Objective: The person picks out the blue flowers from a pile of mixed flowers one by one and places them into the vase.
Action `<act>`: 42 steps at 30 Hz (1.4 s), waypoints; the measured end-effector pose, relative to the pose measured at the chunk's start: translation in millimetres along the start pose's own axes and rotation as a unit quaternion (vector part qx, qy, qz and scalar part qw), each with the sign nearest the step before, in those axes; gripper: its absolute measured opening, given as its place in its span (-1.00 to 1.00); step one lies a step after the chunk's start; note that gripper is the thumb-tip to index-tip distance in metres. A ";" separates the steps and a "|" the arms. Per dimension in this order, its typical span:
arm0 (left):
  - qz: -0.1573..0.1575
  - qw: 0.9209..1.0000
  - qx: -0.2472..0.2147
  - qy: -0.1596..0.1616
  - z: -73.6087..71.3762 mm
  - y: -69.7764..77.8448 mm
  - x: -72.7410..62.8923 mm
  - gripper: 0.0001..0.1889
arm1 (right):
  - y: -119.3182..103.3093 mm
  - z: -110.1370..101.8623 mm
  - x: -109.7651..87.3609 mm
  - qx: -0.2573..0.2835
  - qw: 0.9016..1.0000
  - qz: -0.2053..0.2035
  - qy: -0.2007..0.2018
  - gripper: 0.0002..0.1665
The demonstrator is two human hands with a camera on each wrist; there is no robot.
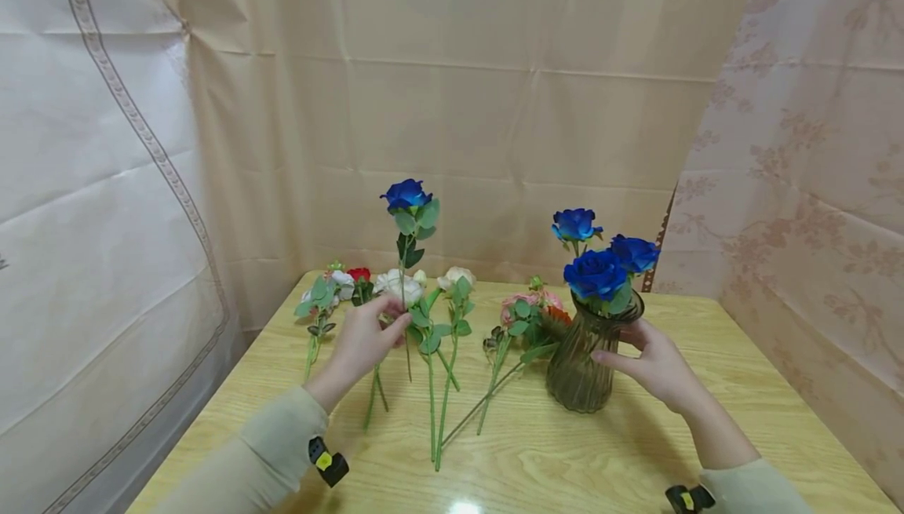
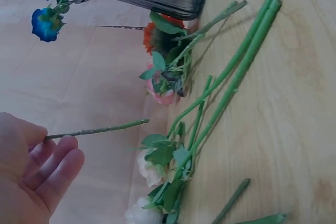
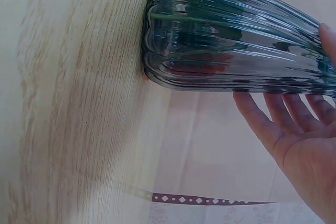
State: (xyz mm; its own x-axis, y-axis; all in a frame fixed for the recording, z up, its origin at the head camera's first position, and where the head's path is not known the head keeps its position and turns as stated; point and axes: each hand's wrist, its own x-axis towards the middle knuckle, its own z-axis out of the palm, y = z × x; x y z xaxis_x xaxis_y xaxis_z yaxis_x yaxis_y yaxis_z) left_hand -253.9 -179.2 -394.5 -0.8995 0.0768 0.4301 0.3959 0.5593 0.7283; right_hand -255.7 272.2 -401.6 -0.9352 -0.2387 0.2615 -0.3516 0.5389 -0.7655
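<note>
My left hand (image 1: 367, 337) pinches the thin stem (image 2: 100, 129) of a blue rose (image 1: 406, 194) and holds it upright above the table. In the left wrist view that hand (image 2: 31, 177) has its fingers curled against the stem's end. A ribbed dark glass vase (image 1: 582, 365) stands on the wooden table (image 1: 636, 459) with three blue roses (image 1: 596, 272) in it. My right hand (image 1: 653, 361) rests against the vase's right side. In the right wrist view its fingers (image 3: 273, 124) lie straight and spread beside the vase (image 3: 231, 51), with the thumb over the glass.
Several loose flowers lie in a row across the table: white roses (image 1: 399, 286), a red one (image 1: 359, 274) and pink and orange blooms (image 1: 530, 306). Their long green stems (image 2: 236, 72) point toward me. Cloth curtains close off the back and both sides.
</note>
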 end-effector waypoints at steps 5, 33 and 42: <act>0.018 1.000 -0.010 0.001 2.9 -1.0 -3.2 -0.93 | -0.4 0.1 -0.7 0.001 1.000 -0.001 0.001 -0.06; 0.024 1.000 0.002 -0.015 10.6 -2.7 -5.0 -0.91 | -6.6 -8.2 -2.4 -0.059 0.998 -0.017 -0.004 -0.05; 0.032 0.999 0.006 -0.014 12.7 -2.2 -5.9 -0.96 | -7.4 -18.2 -9.5 -0.077 0.997 -0.018 0.019 -0.37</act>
State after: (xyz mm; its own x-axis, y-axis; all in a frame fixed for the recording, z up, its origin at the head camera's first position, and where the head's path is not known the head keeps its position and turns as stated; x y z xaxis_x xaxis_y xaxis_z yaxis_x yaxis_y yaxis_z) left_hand -251.8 -170.3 -405.4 -0.8771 0.1361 0.4606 0.4513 0.5616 0.6935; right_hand -245.0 285.1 -387.6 -0.9217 -0.2317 0.3112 -0.3848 0.6483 -0.6570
